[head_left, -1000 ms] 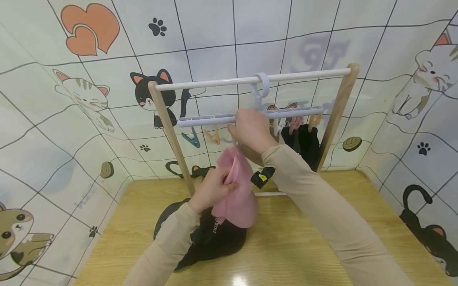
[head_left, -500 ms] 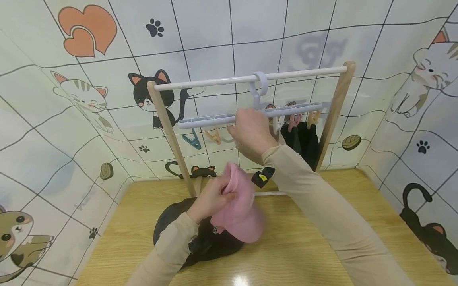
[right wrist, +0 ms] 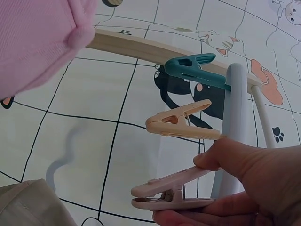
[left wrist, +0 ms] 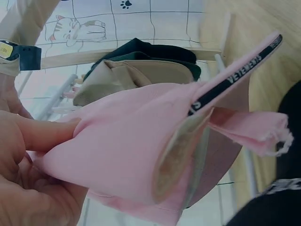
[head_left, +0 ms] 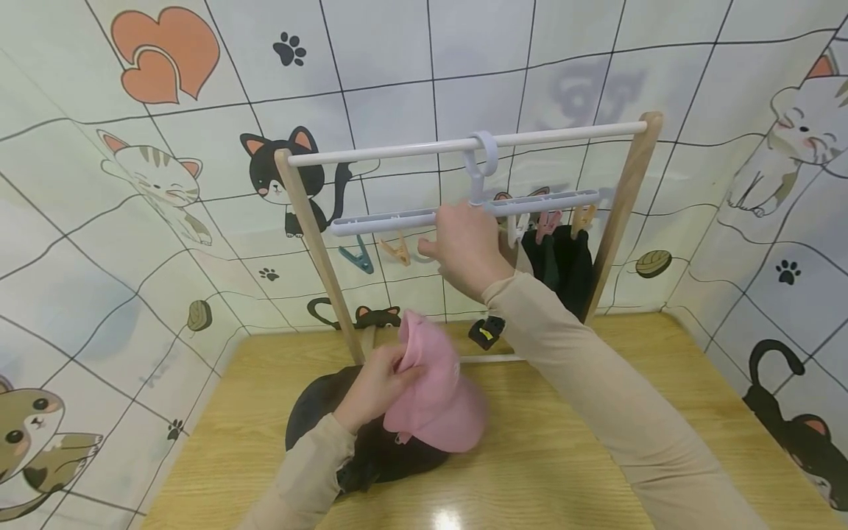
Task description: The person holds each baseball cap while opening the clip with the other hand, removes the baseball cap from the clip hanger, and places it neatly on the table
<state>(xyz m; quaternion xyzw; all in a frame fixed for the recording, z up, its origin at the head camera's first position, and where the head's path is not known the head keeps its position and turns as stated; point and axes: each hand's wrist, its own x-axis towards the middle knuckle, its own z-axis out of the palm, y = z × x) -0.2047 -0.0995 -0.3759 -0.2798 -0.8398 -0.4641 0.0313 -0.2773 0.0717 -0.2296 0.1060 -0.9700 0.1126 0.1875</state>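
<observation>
My left hand [head_left: 377,383] pinches the edge of a pink baseball cap [head_left: 433,394], thumb on one side and fingers on the other. The cap is tilted over a black cap [head_left: 404,460] on the table; in the left wrist view its lettered back strap [left wrist: 235,75] sticks out. Up at the pale hanger bar [head_left: 384,221], my right hand [head_left: 467,246] pinches the handles of a pale pink clothespin [right wrist: 169,190], which the right wrist view shows with nothing in its jaws. A peach clothespin [right wrist: 181,121] and a teal clothespin [right wrist: 197,70] hang beside it.
The hanger's hook [head_left: 483,158] sits on the white rail [head_left: 397,152] of a wooden-legged rack [head_left: 626,199]. Clipped at the bar's right are a dark cap [head_left: 563,258] and a beige cap [left wrist: 127,77]. Patterned cloth surrounds the wooden table [head_left: 563,456].
My left hand has drawn the pink cap down from beside the right hand, then slightly left, the cap tipping over. My right hand stays at the bar.
</observation>
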